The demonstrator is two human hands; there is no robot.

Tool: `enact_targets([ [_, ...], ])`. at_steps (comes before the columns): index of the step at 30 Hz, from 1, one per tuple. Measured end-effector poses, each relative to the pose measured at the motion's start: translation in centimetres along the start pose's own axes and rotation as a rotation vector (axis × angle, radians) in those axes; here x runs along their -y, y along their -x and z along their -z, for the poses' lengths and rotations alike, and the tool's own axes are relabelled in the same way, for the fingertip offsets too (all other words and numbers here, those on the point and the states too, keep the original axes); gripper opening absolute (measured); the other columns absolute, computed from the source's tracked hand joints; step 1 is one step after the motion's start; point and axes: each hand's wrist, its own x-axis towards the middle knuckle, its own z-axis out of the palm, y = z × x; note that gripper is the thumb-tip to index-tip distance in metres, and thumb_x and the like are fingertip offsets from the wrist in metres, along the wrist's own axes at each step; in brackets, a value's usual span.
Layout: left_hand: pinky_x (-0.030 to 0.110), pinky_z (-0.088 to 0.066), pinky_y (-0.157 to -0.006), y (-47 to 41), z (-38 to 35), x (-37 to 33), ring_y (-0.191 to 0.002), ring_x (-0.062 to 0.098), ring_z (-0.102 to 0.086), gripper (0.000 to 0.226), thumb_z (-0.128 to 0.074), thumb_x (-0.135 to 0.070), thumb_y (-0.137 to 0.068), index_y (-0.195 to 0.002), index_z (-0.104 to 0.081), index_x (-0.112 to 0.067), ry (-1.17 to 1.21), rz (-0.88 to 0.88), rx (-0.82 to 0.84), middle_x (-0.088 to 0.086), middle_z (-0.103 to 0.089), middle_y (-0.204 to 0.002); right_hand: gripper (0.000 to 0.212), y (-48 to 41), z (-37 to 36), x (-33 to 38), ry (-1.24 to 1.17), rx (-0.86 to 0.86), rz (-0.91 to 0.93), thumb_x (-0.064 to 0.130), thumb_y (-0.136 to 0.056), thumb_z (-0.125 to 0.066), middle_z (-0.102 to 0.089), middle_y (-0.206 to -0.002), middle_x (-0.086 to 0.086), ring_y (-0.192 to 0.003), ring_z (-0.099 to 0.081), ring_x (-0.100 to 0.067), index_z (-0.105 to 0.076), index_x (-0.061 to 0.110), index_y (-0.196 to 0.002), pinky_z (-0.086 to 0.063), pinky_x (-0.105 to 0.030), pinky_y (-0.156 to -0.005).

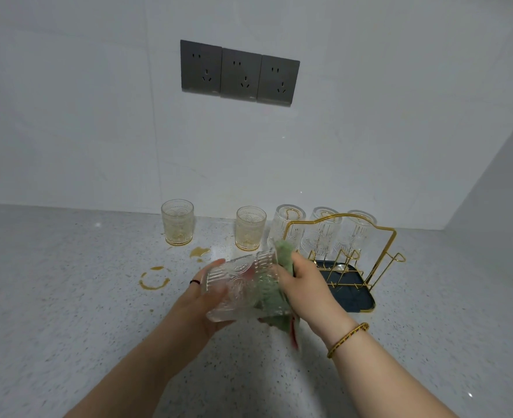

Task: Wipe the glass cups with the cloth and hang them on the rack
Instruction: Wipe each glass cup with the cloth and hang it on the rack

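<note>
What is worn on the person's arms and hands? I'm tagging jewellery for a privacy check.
Both forearms are bare, with no sleeves in view. The left hand has a thin dark ring on one finger. The right hand has a braided gold-coloured bracelet at the wrist.

No text, label, brand, number or sign can be read anywhere in the view. The three grey wall sockets (239, 74) show only their pin slots, with no lettering that can be made out. The patterned glass cups (177, 222) carry embossed ribs and arches, not writing. The gold wire rack (341, 254) and its dark tray (353, 297) bear no visible mark. The green cloth (284, 256) has a red tag at its lower edge, too small and blurred to tell whether anything is printed on it.
</note>
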Motion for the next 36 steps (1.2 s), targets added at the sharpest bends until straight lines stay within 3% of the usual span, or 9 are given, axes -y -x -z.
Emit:
enact_targets([
  [5,0.026,-0.054,-0.043,0.4,0.1,0.6,-0.049,0.025,-0.066,0.064,-0.036,-0.059,-0.065,-0.093,-0.065,-0.009,-0.021,0.334,0.016,0.015,-0.072,-0.073,0.019,0.2,0.5,0.7,0.283,0.043,0.259,0.005,-0.087,-0.052,-0.064,-0.088,0.000,-0.082,-0.057,-0.012,-0.062,0.012,-0.101,-0.046,-0.023,-0.074],
  [9,0.026,-0.056,-0.047,0.4,-0.3,0.6,-0.056,0.021,-0.069,0.048,-0.054,-0.046,-0.066,-0.095,-0.063,-0.009,-0.014,0.203,-0.018,0.010,-0.073,-0.073,0.015,0.1,0.3,-0.3,0.193,0.009,0.186,0.006,-0.088,-0.050,-0.056,-0.078,0.014,-0.074,-0.052,0.001,-0.059,0.018,-0.091,-0.042,-0.010,-0.066],
  [12,0.028,-0.058,-0.058,0.2,-0.1,0.3,-0.078,0.021,-0.072,0.080,-0.090,-0.029,-0.037,-0.109,-0.058,-0.014,-0.063,0.073,-0.008,0.008,-0.073,-0.095,0.015,0.0,-0.2,-1.3,-0.009,-0.017,-0.008,0.013,-0.092,-0.048,-0.059,-0.080,0.006,-0.080,-0.057,-0.010,-0.055,0.021,-0.081,-0.047,-0.017,-0.073],
  [18,0.030,-0.057,-0.047,0.5,0.3,1.1,-0.063,0.026,-0.071,0.064,-0.039,-0.055,-0.066,-0.100,-0.064,-0.006,-0.020,0.344,-0.007,0.015,-0.073,-0.082,0.022,0.8,0.3,0.2,0.266,0.064,0.254,0.007,-0.087,-0.051,-0.061,-0.089,0.009,-0.082,-0.054,-0.005,-0.060,0.022,-0.100,-0.045,-0.016,-0.075],
  [22,0.028,-0.055,-0.041,0.7,-0.5,1.5,-0.051,0.023,-0.067,0.053,-0.044,-0.048,-0.067,-0.090,-0.065,-0.006,-0.064,0.305,-0.095,0.013,-0.072,-0.069,0.020,1.1,0.3,-0.8,0.279,0.019,0.238,0.007,-0.087,-0.051,-0.060,-0.084,0.010,-0.075,-0.053,-0.003,-0.060,0.018,-0.101,-0.041,-0.013,-0.067],
  [26,0.032,-0.059,-0.056,0.7,-1.4,1.8,-0.082,0.022,-0.070,0.052,-0.061,-0.038,-0.062,-0.110,-0.057,-0.018,-0.146,0.091,-0.137,0.006,-0.071,-0.100,0.010,1.7,0.8,-2.4,0.128,-0.033,0.025,0.013,-0.090,-0.050,-0.059,-0.076,0.010,-0.071,-0.053,0.000,-0.060,0.014,-0.090,-0.043,-0.010,-0.063],
  [29,0.039,-0.057,-0.072,0.6,-2.6,1.9,-0.102,0.025,-0.062,0.076,-0.088,-0.050,-0.036,-0.103,-0.057,-0.033,-0.233,0.039,-0.163,0.003,-0.061,-0.116,0.018,2.3,1.7,-3.1,0.055,-0.050,-0.091,0.016,-0.090,-0.051,-0.064,-0.085,-0.006,-0.078,-0.056,-0.012,-0.061,0.001,-0.089,-0.049,-0.030,-0.077],
  [33,0.030,-0.057,-0.066,0.0,-4.9,2.3,-0.077,0.007,-0.069,0.073,-0.089,-0.049,-0.034,-0.098,-0.055,-0.037,-0.314,-0.015,-0.151,-0.010,-0.067,-0.096,0.012,3.5,3.7,-3.9,-0.192,-0.196,-0.137,0.011,-0.090,-0.050,-0.066,-0.088,-0.011,-0.083,-0.059,-0.019,-0.062,0.009,-0.086,-0.050,-0.037,-0.080],
  [36,0.039,-0.054,-0.079,-1.0,-6.5,2.8,-0.088,0.010,-0.066,0.047,-0.081,-0.028,-0.062,-0.098,-0.053,-0.038,-0.339,-0.035,-0.178,-0.002,-0.062,-0.112,0.016,4.5,6.4,-5.0,-0.472,-0.326,-0.141,0.007,-0.091,-0.047,-0.066,-0.086,-0.003,-0.080,-0.062,-0.015,-0.061,0.015,-0.087,-0.052,-0.027,-0.072],
])
